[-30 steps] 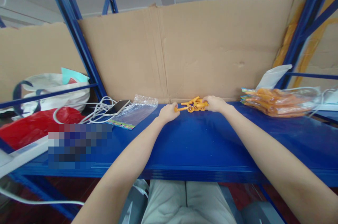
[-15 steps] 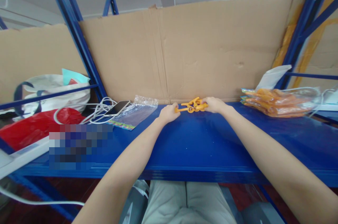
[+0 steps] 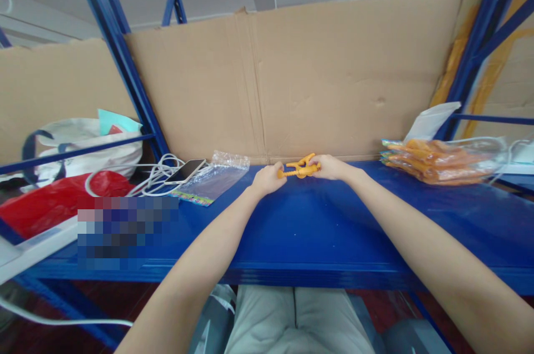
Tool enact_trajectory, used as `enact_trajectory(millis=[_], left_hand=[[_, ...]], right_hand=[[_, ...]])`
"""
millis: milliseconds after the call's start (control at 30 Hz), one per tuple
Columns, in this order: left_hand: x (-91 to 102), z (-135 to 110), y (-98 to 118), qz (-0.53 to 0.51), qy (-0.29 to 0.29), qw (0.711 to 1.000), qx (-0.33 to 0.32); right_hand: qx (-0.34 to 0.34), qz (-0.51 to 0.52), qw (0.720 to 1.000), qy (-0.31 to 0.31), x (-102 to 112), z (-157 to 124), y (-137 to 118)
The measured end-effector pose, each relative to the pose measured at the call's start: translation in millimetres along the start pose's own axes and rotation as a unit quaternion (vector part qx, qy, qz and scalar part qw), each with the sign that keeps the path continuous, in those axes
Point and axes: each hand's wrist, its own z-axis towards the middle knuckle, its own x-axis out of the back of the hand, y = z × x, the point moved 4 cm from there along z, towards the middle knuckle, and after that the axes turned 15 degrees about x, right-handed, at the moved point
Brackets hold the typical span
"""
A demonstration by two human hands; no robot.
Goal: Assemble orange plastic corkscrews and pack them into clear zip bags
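Note:
My left hand point(image 3: 269, 178) is closed on the left end of a ribbed orange plastic rod point(image 3: 291, 173), just above the blue shelf top. To its right, my right hand point(image 3: 331, 167) pinches an orange plastic piece point(image 3: 314, 170) that meets the rod's right end. Whether the two are joined I cannot tell. Just behind them shows a forked orange plastic piece point(image 3: 301, 163); its right end is close to my right fingers. The fingers hide parts of these pieces, and their exact kind is too small to make out.
A cardboard panel point(image 3: 334, 81) stands behind the blue shelf point(image 3: 317, 231). At left lie a clear plastic bag point(image 3: 208, 181), a phone point(image 3: 186, 171), white cables point(image 3: 152, 176) and a red bag point(image 3: 62, 198). Bagged orange parts point(image 3: 438, 162) lie at right.
My right hand has moved slightly left with its orange piece, closer to my left hand. The round shape between the hands has turned and now shows edge-on. My left hand has barely moved.

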Motion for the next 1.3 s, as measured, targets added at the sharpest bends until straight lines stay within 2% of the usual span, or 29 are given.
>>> enact_trajectory(millis=[133,300,567,733,867,933,1033,1300], left_hand=[[1.0,0.2,-1.6,-0.009,0.002,1.0,0.004],[2.7,-0.7,-1.3,-0.033,0.004,0.999,0.003],[7.1,-2.3,-0.6,-0.036,0.018,0.999,0.013],[8.6,-2.9,-1.2,-0.036,0.025,0.999,0.018],[9.8,-3.4,-1.5,-0.043,0.023,0.998,0.029],[10.3,-3.5,-1.6,-0.043,0.023,0.998,0.032],[10.1,-3.2,-1.5,-0.039,0.024,0.999,0.025],[7.0,-1.6,-2.1,-0.02,0.033,0.999,0.01]], right_hand=[[-0.006,0.085,0.996,0.027,-1.7,-0.9,5.5],[-0.093,0.263,0.96,0.031,-5.3,-5.0,16.1],[-0.166,0.34,0.924,0.055,-5.2,-9.5,8.5],[-0.173,0.408,0.896,0.036,-11.2,-9.8,7.5],[-0.15,0.477,0.865,0.034,-12.6,-10.5,12.6],[-0.141,0.493,0.858,0.038,-12.1,-10.9,14.5],[-0.147,0.486,0.861,0.03,-13.4,-11.3,14.8],[-0.24,0.445,0.862,-0.034,-28.8,-10.7,15.8]])
